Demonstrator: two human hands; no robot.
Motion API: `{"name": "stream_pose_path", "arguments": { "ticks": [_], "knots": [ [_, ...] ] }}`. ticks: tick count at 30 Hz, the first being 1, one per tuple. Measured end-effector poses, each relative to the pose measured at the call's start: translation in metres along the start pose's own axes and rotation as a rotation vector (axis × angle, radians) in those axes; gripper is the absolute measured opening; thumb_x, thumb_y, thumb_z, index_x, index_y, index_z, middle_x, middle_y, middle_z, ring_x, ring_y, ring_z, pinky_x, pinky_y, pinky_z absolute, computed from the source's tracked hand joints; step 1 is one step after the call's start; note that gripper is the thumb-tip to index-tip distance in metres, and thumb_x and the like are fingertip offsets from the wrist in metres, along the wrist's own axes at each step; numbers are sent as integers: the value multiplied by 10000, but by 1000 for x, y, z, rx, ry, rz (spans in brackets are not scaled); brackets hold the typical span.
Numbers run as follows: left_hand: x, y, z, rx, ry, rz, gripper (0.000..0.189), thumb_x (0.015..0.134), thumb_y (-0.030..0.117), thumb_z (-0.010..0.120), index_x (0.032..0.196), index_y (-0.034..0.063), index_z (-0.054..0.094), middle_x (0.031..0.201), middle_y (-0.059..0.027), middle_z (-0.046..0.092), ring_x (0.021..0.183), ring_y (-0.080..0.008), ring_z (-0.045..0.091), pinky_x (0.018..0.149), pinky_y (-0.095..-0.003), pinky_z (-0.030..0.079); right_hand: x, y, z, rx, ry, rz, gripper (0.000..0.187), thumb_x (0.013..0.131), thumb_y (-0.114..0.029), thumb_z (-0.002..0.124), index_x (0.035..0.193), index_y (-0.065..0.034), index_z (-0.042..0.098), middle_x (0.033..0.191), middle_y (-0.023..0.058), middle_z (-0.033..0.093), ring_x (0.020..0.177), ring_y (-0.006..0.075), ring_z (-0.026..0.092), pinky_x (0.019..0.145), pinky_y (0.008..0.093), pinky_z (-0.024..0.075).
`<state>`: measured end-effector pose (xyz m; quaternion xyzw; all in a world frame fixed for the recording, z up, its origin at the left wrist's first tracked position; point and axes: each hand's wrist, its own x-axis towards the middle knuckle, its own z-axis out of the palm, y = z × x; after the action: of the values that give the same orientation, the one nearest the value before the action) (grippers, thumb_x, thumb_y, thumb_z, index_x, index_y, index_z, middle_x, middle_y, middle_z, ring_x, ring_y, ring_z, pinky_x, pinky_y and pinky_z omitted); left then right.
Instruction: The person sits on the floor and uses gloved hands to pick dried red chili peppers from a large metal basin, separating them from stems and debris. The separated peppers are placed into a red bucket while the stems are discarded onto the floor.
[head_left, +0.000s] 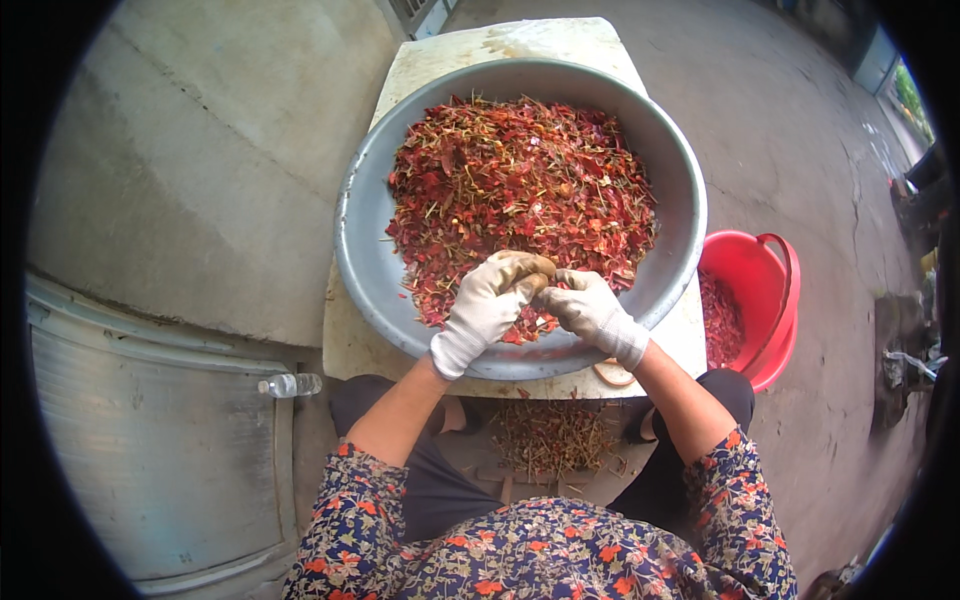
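Note:
A wide grey metal basin (360, 247) holds a heap of broken dried red chili pieces (525, 187) mixed with pale stems. Over the near side of the heap, my left hand (491, 300) and my right hand (589, 304) meet fingertip to fingertip. Both wear white knit gloves with brown-stained fingers. Their thumbs and fingers are curled inward; whether a small piece is pinched between them is hidden. A few chili bits lie below the hands on the basin floor.
The basin stands on a pale board (679, 337). At the right, a red plastic bucket (757, 285) contains more chili pieces. Discarded stems (555, 442) lie on the ground between my feet. A clear plastic bottle (292, 385) is at the left, beside a metal door panel (157, 442).

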<state>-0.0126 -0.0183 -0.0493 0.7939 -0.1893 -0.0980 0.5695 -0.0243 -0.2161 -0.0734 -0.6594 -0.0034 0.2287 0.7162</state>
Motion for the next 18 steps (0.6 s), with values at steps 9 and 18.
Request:
{"name": "stream_pose_path", "arguments": {
  "ticks": [9, 18],
  "knots": [
    [8, -10, -10, -822, 45, -291, 351, 1076, 357, 585, 1203, 30, 581, 907, -5, 606, 747, -107, 587, 650, -261, 514, -10, -11, 7, -29, -187, -147, 201, 953, -227, 702, 1042, -47, 716, 770, -70, 603, 625, 8, 463, 544, 199, 353],
    [2, -7, -11, -743, 163, -283, 309, 1066, 330, 600, 1153, 33, 606, 803, 19, 544, 663, -89, 506, 593, -257, 464, -10, -22, 2, 303, -80, 20, 241, 974, -145, 551, 1149, -35, 673, 742, -9, 600, 587, 53, 511, 518, 208, 392]
  ]
}}
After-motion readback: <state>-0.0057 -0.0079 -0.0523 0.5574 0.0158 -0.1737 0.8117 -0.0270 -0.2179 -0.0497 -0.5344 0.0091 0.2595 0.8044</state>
